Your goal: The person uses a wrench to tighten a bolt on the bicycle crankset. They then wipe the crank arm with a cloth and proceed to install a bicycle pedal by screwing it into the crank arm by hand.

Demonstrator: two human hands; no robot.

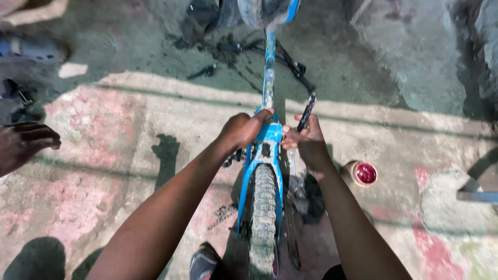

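A blue bicycle frame point(269, 67) lies lengthwise away from me, its knobby rear tyre point(263, 207) nearest me. My left hand point(241, 129) grips the frame's blue junction point(271, 134) above the tyre. My right hand point(306, 139) sits on the right side of that junction and holds a dark crank arm point(306, 111) that points up and away. The chain point(224, 212) hangs loose by the tyre's left side.
A small open tin of red grease point(364, 173) stands on the concrete floor point(129, 135) to the right. Another person's hand point(23, 142) reaches in at the left edge. Dark parts point(203, 71) lie near the front wheel. My shoe point(203, 262) is below.
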